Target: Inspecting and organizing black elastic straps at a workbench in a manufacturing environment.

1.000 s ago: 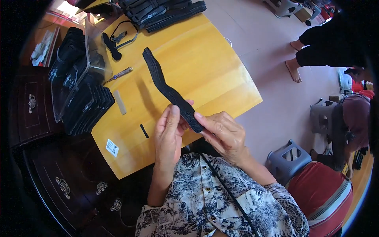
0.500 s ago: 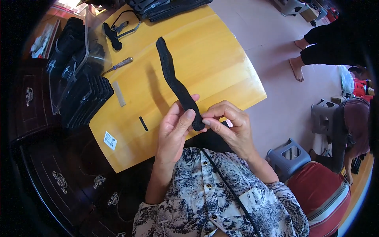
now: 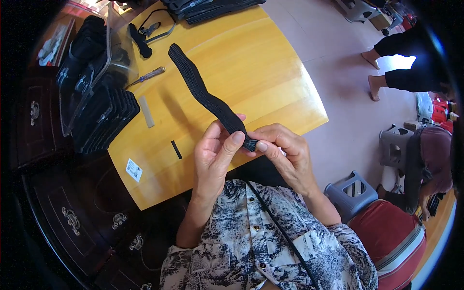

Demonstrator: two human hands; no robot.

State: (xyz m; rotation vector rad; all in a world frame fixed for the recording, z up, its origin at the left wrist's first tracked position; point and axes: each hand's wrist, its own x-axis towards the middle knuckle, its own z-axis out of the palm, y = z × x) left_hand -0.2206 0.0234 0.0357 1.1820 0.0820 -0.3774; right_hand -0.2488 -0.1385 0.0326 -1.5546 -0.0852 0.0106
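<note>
Between my hands is a bundle of thin black strips [image 3: 217,107], stacked in layers, with a wavy free end pointing up and left over the yellow wooden table [image 3: 270,72]. My left hand [image 3: 212,157] holds its lower part, thumb on top and fingers underneath. The thumb and fingers of my right hand [image 3: 287,152] pinch the lower end, where the layer edges fan slightly. On the tabletop to the left of my left hand lies a short black strip [image 3: 176,150].
Black pads [image 3: 106,118] stand stacked beside a clear plastic bin [image 3: 107,46] at left. A slim pointed tool [image 3: 151,75], a flat greyish strip [image 3: 146,112], a black strap [image 3: 140,41] and a white label [image 3: 134,170] lie on the table. A grey stool [image 3: 350,195] stands at right; other people are nearby.
The bundle's free end has swung left and the bundle has turned, so its layered edges now show. My right fingertips have shifted slightly up and right at its lower end.
</note>
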